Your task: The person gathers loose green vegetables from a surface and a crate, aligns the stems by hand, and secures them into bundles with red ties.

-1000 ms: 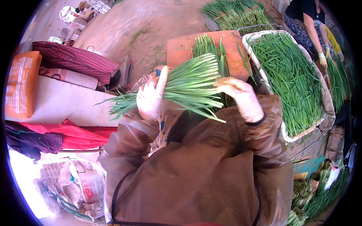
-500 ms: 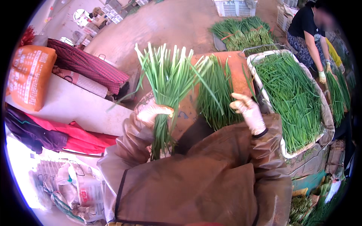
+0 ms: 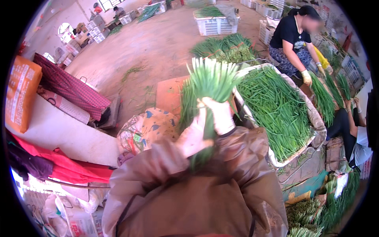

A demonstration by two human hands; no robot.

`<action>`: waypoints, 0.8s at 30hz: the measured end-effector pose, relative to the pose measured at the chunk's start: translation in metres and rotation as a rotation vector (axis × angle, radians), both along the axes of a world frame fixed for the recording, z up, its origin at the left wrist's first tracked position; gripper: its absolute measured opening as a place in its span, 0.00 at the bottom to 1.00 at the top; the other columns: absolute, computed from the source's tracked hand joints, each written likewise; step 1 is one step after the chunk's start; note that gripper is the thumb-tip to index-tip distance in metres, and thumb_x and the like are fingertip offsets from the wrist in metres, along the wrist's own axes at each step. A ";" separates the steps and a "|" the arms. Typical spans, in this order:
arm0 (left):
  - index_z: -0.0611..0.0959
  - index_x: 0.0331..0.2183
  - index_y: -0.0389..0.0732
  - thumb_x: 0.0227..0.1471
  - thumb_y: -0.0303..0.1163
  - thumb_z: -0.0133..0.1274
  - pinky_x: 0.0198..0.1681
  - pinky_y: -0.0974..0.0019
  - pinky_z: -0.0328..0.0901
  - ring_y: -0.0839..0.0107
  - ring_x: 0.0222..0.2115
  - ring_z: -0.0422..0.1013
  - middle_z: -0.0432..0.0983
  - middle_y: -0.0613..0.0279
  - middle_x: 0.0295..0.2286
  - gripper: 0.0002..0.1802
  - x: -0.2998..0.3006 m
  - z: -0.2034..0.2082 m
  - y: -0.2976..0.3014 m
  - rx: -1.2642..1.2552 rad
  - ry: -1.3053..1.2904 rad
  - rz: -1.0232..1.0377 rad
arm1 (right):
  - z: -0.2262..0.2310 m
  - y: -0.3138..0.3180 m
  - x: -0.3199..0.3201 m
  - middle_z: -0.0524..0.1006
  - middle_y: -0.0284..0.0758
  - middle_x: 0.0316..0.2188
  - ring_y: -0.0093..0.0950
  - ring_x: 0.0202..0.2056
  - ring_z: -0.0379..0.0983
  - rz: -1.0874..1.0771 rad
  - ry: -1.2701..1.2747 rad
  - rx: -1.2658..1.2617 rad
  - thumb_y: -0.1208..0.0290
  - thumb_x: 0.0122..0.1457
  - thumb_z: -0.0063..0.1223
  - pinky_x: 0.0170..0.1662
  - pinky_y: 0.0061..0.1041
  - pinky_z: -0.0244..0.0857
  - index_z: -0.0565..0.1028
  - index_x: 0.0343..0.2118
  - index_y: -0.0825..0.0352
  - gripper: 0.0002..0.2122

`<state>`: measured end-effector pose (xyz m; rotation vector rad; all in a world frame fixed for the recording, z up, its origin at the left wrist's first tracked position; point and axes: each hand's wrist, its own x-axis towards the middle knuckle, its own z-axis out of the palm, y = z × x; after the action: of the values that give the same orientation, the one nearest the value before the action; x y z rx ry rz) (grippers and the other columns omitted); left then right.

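Observation:
A bunch of garlic chives (image 3: 213,83) stands upright in front of my chest, its pale stem ends fanned out at the top and its green leaves hanging down. My right hand (image 3: 220,113), in a pale glove, is wrapped round the stalks at mid-height. Lower, on the left side of the same bunch, my gloved left hand (image 3: 193,136) grips it, slightly blurred. Just behind the bunch, more loose chives (image 3: 186,104) lie on an orange-brown board (image 3: 166,90). My sleeves and apron hide the lower leaf tips.
A lined white crate (image 3: 272,156) heaped with cut chives stands close on my right. Tied bundles (image 3: 233,49) lie beyond the board. A co-worker (image 3: 294,43) bends over chives at the far right; another person's arm shows nearer. A pale ledge (image 3: 71,120) with an orange sack (image 3: 23,93) runs along the left.
The bunch has moved right, held closer to the crate, with its stems gathered tighter. My right hand, free before, has closed round it. The view has shifted to the right.

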<state>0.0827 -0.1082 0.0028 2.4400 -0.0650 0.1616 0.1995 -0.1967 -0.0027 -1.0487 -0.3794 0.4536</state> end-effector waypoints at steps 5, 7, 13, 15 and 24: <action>0.70 0.53 0.37 0.49 0.29 0.57 0.56 0.62 0.57 0.65 0.55 0.60 0.67 0.55 0.51 0.29 -0.036 0.008 0.093 -0.705 -0.082 -0.052 | 0.024 -0.094 0.038 0.78 0.39 0.29 0.25 0.27 0.75 0.310 0.155 -0.155 0.71 0.52 0.55 0.31 0.22 0.70 0.75 0.38 0.71 0.12; 0.60 0.58 0.35 0.50 0.30 0.55 0.59 0.59 0.52 0.62 0.58 0.55 0.59 0.51 0.56 0.36 -0.033 0.009 0.101 -0.926 -0.031 0.198 | 0.025 -0.102 0.024 0.78 0.39 0.31 0.28 0.29 0.76 0.382 0.194 -0.148 0.74 0.51 0.55 0.33 0.24 0.71 0.74 0.41 0.71 0.14; 0.42 0.62 0.40 0.42 0.62 0.55 0.64 0.54 0.41 0.58 0.62 0.45 0.45 0.49 0.61 0.61 0.033 -0.044 0.029 -1.573 0.107 -0.519 | -0.033 -0.069 -0.029 0.74 0.32 0.40 0.23 0.42 0.68 0.772 -0.063 -0.307 0.65 0.51 0.61 0.47 0.25 0.63 0.70 0.48 0.69 0.22; 0.43 0.62 0.41 0.35 0.64 0.60 0.62 0.55 0.46 0.58 0.61 0.48 0.49 0.51 0.60 0.66 0.042 -0.052 0.008 -1.730 0.070 -0.509 | -0.056 -0.062 -0.040 0.70 0.32 0.46 0.24 0.47 0.63 0.832 -0.156 -0.212 0.60 0.52 0.61 0.51 0.26 0.60 0.66 0.52 0.68 0.28; 0.54 0.60 0.36 0.41 0.55 0.61 0.50 0.57 0.64 0.64 0.43 0.70 0.72 0.57 0.44 0.55 0.034 -0.100 0.024 -1.935 0.331 -0.410 | -0.032 -0.089 -0.016 0.70 0.41 0.49 0.30 0.53 0.64 0.156 -0.345 -0.417 0.63 0.56 0.55 0.56 0.28 0.57 0.67 0.53 0.68 0.23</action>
<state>0.1163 -0.0846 -0.0971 0.4699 -0.1563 -0.2745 0.1832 -0.2855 -0.0351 -1.5171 -0.6967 0.5033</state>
